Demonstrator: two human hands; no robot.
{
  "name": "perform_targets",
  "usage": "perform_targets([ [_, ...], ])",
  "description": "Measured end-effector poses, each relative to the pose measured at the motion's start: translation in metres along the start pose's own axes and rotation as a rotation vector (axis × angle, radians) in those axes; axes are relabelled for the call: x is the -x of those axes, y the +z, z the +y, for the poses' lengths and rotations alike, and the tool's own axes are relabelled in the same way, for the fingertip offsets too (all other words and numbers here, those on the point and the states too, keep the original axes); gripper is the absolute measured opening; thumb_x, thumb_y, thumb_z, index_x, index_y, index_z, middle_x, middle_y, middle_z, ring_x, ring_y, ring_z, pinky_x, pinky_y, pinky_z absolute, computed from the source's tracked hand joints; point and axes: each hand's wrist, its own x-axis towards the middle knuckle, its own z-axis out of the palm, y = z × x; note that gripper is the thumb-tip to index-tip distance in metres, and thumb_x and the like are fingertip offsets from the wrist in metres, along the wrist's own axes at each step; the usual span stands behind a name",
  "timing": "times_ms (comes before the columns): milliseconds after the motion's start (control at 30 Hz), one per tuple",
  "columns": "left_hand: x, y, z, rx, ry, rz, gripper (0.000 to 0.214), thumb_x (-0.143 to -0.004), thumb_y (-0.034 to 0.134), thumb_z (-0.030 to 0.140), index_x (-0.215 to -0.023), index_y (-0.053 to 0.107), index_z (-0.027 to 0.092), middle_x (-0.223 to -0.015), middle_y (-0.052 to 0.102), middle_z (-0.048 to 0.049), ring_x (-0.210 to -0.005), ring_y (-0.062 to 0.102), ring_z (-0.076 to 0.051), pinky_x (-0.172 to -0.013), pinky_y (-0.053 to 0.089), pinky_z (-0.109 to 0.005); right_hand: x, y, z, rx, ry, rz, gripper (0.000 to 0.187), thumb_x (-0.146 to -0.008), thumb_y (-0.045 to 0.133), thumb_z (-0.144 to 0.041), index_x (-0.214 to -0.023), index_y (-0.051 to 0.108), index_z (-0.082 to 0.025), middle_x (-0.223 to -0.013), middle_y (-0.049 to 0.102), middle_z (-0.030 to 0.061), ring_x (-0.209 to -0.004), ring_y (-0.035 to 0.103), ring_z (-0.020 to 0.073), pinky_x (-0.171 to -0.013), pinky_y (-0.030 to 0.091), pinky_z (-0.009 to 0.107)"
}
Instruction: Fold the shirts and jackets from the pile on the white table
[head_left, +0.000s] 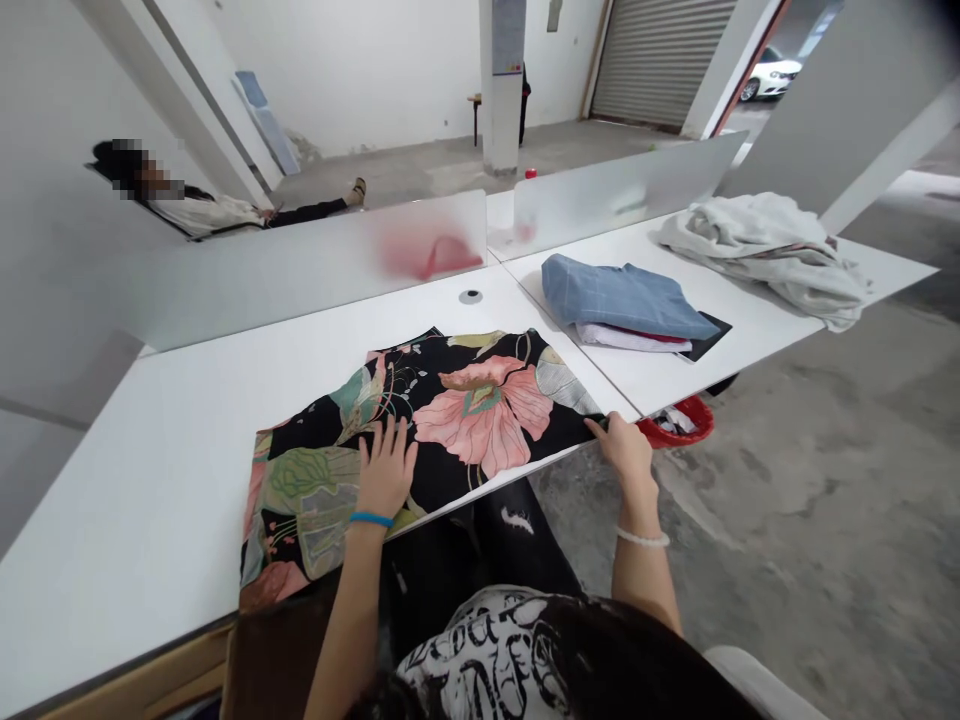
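Observation:
A black garment with large pink and green flowers (487,410) lies spread over the front edge of the white desk. My left hand (386,468) rests flat on its middle, fingers spread, a blue band round the wrist. At the garment's right corner, my right hand (622,445) pinches the fabric edge between thumb and fingers. The left end of the cloth reaches down to the desk's front edge. Whether it is a shirt or another kind of garment, I cannot tell.
Right of the garment sits a stack of folded clothes with blue cloth (626,297) on top. Beyond it lies a pale grey heap of fabric (765,250). A red basket (679,422) stands below the desk edge. Frosted dividers (315,270) line the back; a person (217,212) reclines behind.

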Motion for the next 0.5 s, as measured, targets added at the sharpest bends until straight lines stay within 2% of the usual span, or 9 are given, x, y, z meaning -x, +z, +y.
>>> perform_targets([
  [67, -0.006, 0.01, 0.004, -0.015, 0.033, -0.032, 0.056, -0.093, 0.026, 0.037, -0.141, 0.038, 0.01, -0.147, 0.034, -0.0158, -0.138, 0.025, -0.034, -0.11, 0.019, -0.057, -0.007, 0.002, 0.005, -0.122, -0.053, 0.012, 0.043, -0.086, 0.047, -0.057, -0.081, 0.058, -0.016, -0.075, 0.065, 0.0129, -0.074, 0.064, 0.026, -0.064, 0.045, 0.034],
  [133, -0.006, 0.016, 0.001, -0.016, 0.027, -0.064, 0.056, -0.092, 0.028, 0.036, -0.141, 0.038, 0.011, -0.148, 0.033, -0.0148, -0.138, 0.026, -0.033, -0.11, 0.02, -0.056, -0.011, 0.006, 0.009, -0.378, -0.097, 0.035, 0.041, -0.079, 0.053, -0.059, -0.073, 0.055, -0.018, -0.063, 0.06, 0.005, -0.065, 0.06, 0.0215, -0.062, 0.045, 0.032],
  [200, -0.008, 0.015, -0.003, -0.003, 0.011, -0.096, 0.055, -0.092, 0.03, 0.036, -0.141, 0.039, 0.012, -0.148, 0.033, -0.0143, -0.137, 0.027, -0.034, -0.109, 0.021, -0.057, -0.011, 0.012, 0.007, -0.764, -0.09, 0.046, 0.043, -0.072, 0.058, -0.063, -0.074, 0.053, -0.019, -0.059, 0.056, -0.0006, -0.058, 0.056, 0.0178, -0.058, 0.045, 0.03],
  [267, -0.017, 0.008, -0.004, 0.033, 0.021, -0.101, 0.052, -0.092, 0.032, 0.037, -0.138, 0.044, 0.014, -0.146, 0.038, -0.0151, -0.136, 0.028, -0.035, -0.108, 0.021, -0.059, -0.007, 0.019, -0.002, -1.172, -0.016, 0.061, 0.046, -0.065, 0.064, -0.063, -0.079, 0.053, -0.02, -0.064, 0.058, -0.0028, -0.059, 0.056, 0.0155, -0.055, 0.047, 0.027],
  [367, -0.049, -0.008, 0.004, 0.141, 0.058, -0.037, 0.046, -0.092, 0.038, 0.038, -0.132, 0.05, 0.019, -0.142, 0.043, -0.0146, -0.134, 0.033, -0.032, -0.108, 0.025, -0.057, -0.001, 0.027, -0.025, -1.595, 0.096, 0.093, 0.044, -0.059, 0.072, -0.053, -0.083, 0.051, -0.022, -0.075, 0.061, -0.0045, -0.068, 0.06, 0.0134, -0.061, 0.051, 0.025],
  [433, -0.077, -0.015, 0.013, 0.186, 0.048, 0.003, 0.043, -0.09, 0.046, 0.038, -0.129, 0.05, 0.021, -0.139, 0.045, -0.013, -0.127, 0.041, -0.029, -0.104, 0.034, -0.053, 0.001, 0.031, -0.042, -1.746, 0.131, 0.125, 0.043, -0.058, 0.074, -0.045, -0.087, 0.051, -0.023, -0.084, 0.064, -0.0046, -0.079, 0.063, 0.0131, -0.072, 0.053, 0.027],
  [500, -0.101, -0.016, 0.021, 0.205, 0.03, 0.024, 0.042, -0.088, 0.052, 0.038, -0.125, 0.05, 0.018, -0.131, 0.05, -0.0115, -0.115, 0.051, -0.025, -0.095, 0.044, -0.049, 0.003, 0.034, -0.056, -1.795, 0.144, 0.167, 0.048, -0.06, 0.073, -0.042, -0.1, 0.053, -0.024, -0.098, 0.066, -0.0018, -0.091, 0.064, 0.0147, -0.082, 0.053, 0.031],
])
